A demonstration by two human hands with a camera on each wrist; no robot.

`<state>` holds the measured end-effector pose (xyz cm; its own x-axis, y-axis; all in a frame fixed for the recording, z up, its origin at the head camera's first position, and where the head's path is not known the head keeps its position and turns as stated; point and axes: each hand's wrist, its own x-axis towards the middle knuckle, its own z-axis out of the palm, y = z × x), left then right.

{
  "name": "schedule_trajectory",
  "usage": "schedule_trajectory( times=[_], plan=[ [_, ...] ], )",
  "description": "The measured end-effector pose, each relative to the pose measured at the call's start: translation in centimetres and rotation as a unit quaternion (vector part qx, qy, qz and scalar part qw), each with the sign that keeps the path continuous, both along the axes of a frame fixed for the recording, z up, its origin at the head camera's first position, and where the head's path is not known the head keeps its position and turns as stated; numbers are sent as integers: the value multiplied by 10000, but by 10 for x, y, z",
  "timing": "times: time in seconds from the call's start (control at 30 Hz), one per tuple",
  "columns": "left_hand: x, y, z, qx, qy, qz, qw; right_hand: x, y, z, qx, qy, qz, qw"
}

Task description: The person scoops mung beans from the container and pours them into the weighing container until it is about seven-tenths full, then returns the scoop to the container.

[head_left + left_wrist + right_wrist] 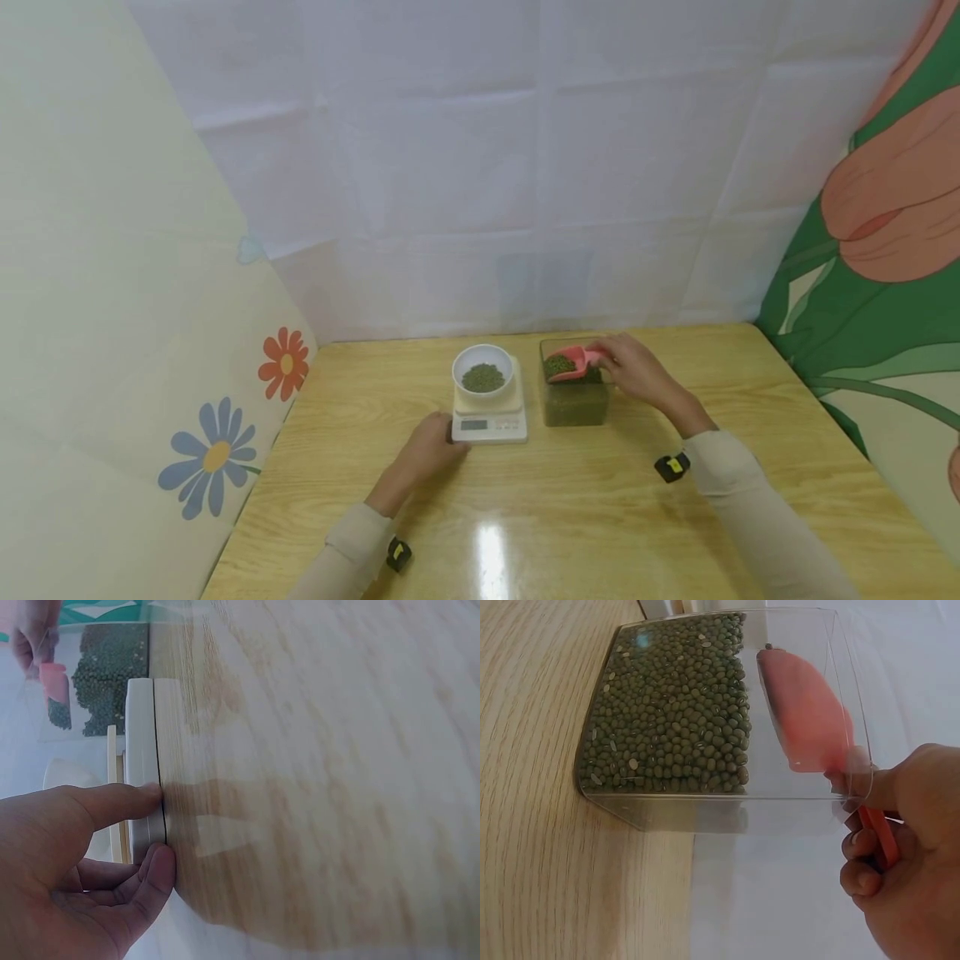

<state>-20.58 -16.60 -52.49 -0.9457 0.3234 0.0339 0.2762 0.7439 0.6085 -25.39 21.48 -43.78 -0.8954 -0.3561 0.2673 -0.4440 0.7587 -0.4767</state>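
Observation:
A white digital kitchen scale (489,427) carries a white bowl (483,353) with green mung beans in it. My left hand (433,450) holds the scale by its near left corner; in the left wrist view, thumb and index finger meet its side. Right of the scale stands a clear square container (574,408), partly filled with mung beans (675,712). My right hand (637,367) grips the handle of a pink scoop (806,712) inside the container's upper part, above the bean level. Beans lie in the scoop (58,712).
Everything stands on a wood-grain table (555,508) with a white cloth wall (427,183) behind it. Panels with painted flowers flank the table on both sides. A black device (672,467) is strapped at each wrist.

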Motion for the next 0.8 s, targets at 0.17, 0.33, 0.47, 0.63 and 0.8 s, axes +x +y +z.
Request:
schedule_trajectory(
  times=[0.17, 0.33, 0.47, 0.63, 0.8],
  plan=[
    [0, 0, 0, -8, -21, 2, 10000, 0, 2, -3, -105, 55, 14, 9999],
    [-1, 0, -1, -24, -8, 3, 10000, 1, 4, -5, -210, 106, -5, 9997],
    [-1, 0, -1, -54, 20, -8, 10000, 1, 5, -6, -246, 141, -42, 9996],
    [-1, 0, -3, -66, 55, -19, 10000, 1, 5, -8, -301, 152, -79, 9994],
    [-2, 0, -2, -63, 67, -40, 10000, 1, 7, -9, -362, 222, -80, 9991]
  ],
)
